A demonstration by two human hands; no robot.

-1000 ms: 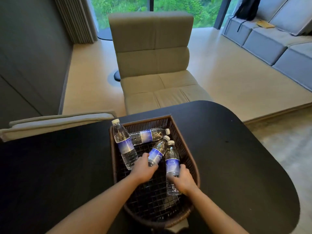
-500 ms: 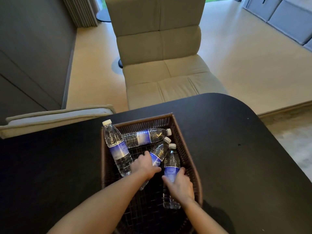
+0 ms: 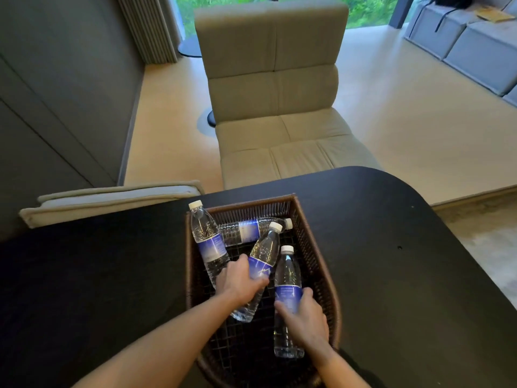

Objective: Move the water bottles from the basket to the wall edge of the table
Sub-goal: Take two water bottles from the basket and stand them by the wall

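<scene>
Middle bottle lifted by left hand, right hand seemingly gripping another.

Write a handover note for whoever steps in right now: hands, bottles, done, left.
Left hand: closed on the tilted middle bottle.
Right hand: closed on the near-right bottle.
Both are inside the basket. A third bottle leans on its left wall; a fourth lies across the back.
Done: none on the table yet.
Left: move all four to the wall edge.
</scene>
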